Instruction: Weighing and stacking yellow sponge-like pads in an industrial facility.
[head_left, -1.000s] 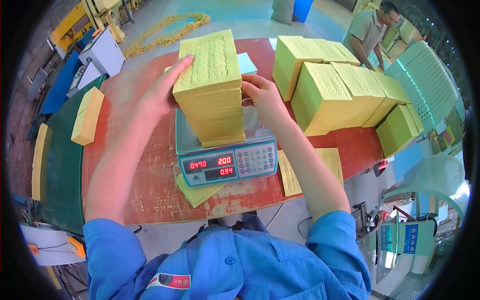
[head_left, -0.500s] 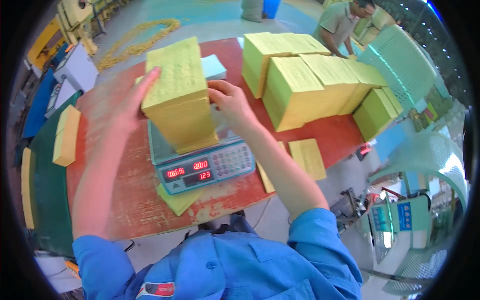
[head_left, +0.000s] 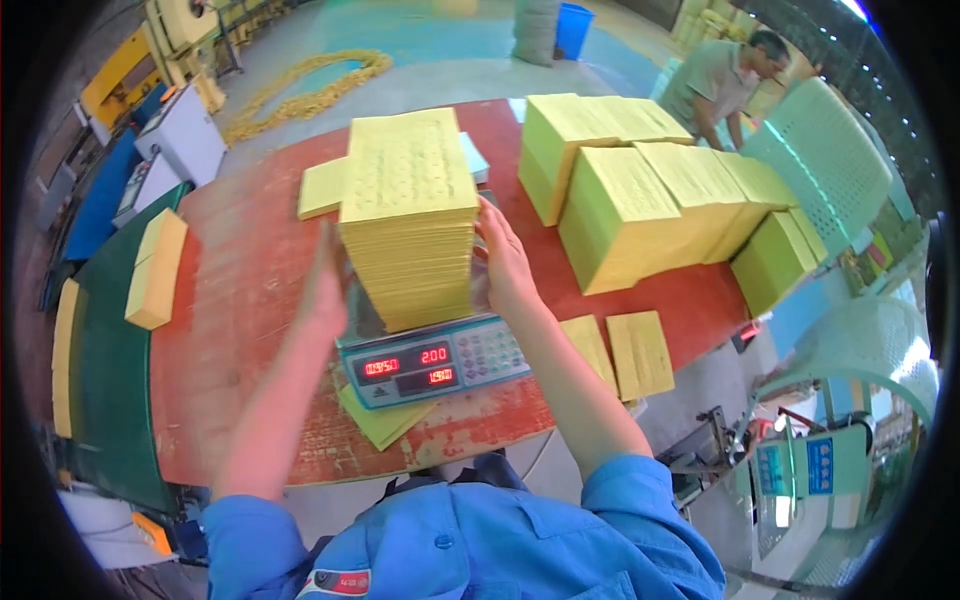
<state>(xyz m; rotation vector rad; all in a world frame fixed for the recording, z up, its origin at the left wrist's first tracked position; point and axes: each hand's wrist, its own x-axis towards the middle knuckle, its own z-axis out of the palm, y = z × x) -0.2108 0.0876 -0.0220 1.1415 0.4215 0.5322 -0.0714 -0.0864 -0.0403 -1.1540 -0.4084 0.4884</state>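
Note:
A tall stack of yellow paper sheets (head_left: 405,260) stands upright on the platform of a digital scale (head_left: 435,365), whose red display is lit. My left hand (head_left: 325,285), blurred by motion, is beside the stack's left side with fingers stretched out, seemingly just off the paper. Against the stack's right side rest the fingers of my right hand (head_left: 507,262), loosely bent and apart. Several yellow sheets (head_left: 385,418) stick out from under the scale's front. A lower yellow pile (head_left: 323,188) lies behind the stack at left.
Several tall yellow paper stacks (head_left: 625,225) stand on the right of the red table (head_left: 240,370). Two thin piles (head_left: 640,355) lie near its right edge. Yellow bundles (head_left: 157,268) sit on a green surface (head_left: 110,375) at left. A person (head_left: 712,85) bends beyond the stacks.
The paper stack, tilted before, now stands squarely on the scale. My left hand has dropped from its upper left edge to beside its lower part. The display reads differently, and the view has shifted.

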